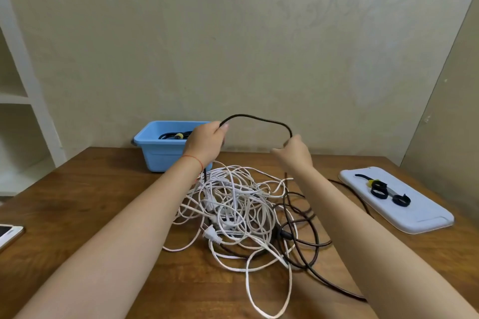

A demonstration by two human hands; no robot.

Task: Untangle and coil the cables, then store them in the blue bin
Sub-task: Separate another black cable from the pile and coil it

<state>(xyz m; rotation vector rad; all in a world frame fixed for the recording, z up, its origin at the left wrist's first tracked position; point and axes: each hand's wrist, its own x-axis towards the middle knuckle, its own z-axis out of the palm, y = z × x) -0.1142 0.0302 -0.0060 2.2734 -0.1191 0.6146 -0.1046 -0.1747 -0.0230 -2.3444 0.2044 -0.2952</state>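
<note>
While both arms reach forward over a brown wooden table (77, 204), 2 bare hands hold up a stretch of black cable (255, 118) so that it arches in the air between them. The left hand (206, 142) has its fingers curled around 1 end of the arch, and a thin red string (193, 159) circles that wrist. The right hand (294, 151) pinches the other end of the arch between thumb and fingers. From both hands the black cable drops to the table, where it runs into a loose tangle. That tangle sits in the middle of the table, below the hands: white cable (233, 204) in many overlapping loops on the left, with a white plug (211, 234) showing near its front edge, and dark loops of black cable on the right, crossing under and over the white.

At the back left of the table, against the wall, stands a blue bin (160, 153). Inside it lies 1 coiled black cord (172, 135) bound with a yellow tie. On the right side of the table rests a pale tray (414, 211) carrying several black straps (379, 193), 1 with a yellow tab. A phone (9, 234) lies at the left edge.
</note>
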